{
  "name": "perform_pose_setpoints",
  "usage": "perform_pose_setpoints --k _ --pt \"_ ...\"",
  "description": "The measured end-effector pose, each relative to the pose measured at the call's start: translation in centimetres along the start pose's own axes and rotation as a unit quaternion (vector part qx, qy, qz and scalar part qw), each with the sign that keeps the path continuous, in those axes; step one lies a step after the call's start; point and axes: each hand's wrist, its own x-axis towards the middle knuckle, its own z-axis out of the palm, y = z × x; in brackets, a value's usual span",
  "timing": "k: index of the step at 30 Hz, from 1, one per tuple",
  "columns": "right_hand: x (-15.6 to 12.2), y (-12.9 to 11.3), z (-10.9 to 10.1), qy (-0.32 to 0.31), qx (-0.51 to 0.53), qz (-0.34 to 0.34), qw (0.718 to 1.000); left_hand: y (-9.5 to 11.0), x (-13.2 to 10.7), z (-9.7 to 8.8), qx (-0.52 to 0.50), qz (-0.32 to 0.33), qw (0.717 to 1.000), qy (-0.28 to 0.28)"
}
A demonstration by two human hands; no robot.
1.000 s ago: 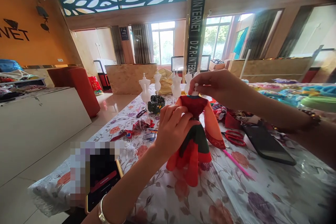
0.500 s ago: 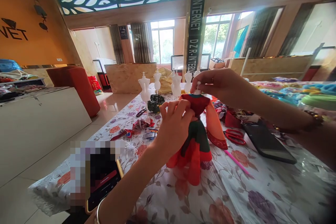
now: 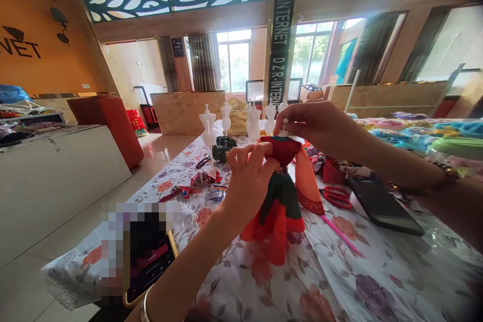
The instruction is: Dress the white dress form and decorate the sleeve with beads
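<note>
A small doll dress [image 3: 281, 191] with a dark red bodice, green and red skirt and an orange sleeve hangs on a white miniature mannequin [image 3: 284, 133], of which only the neck and top knob show. My right hand [image 3: 313, 118] is closed around the mannequin's neck from the right. Against the left side of the bodice, my left hand [image 3: 247, 173] pinches the dress cloth at the waist, its fingertips partly hidden. Behind the hands stand several bare white mannequins [image 3: 208, 128] and a dark green woven basket [image 3: 223, 149].
Red-handled scissors [image 3: 337, 196], a pink stick [image 3: 342, 235] and a black phone [image 3: 385, 206] lie on the right of the flowered tablecloth [image 3: 260, 292]. Fabric scraps [image 3: 204, 178] are at the left. Another phone [image 3: 151, 261] leans at the near left. Coloured cloth bundles [image 3: 418, 133] sit far right.
Both hands keep their hold on the dress and mannequin. The left fingers have shifted only slightly on the bodice, and the orange sleeve has swung a little left.
</note>
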Motion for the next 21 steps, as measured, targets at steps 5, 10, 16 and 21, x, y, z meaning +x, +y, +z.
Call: perform_pose_setpoints --k 5,10,16,21 --pt "-0.11 -0.41 0.13 -0.003 0.000 0.013 1.000 -0.16 -0.25 -0.54 -0.041 -0.010 0.999 0.029" --pt "-0.12 -0.59 0.20 -0.005 -0.001 0.015 1.000 -0.25 -0.48 -0.55 -0.083 -0.018 0.995 0.050" --pt "-0.18 -0.82 0.24 -0.005 0.003 0.014 1.000 0.01 -0.25 -0.39 -0.102 -0.036 0.992 0.069" --pt "-0.28 -0.98 0.31 0.000 -0.004 0.018 1.000 0.24 -0.27 -0.04 -0.103 -0.022 0.991 0.079"
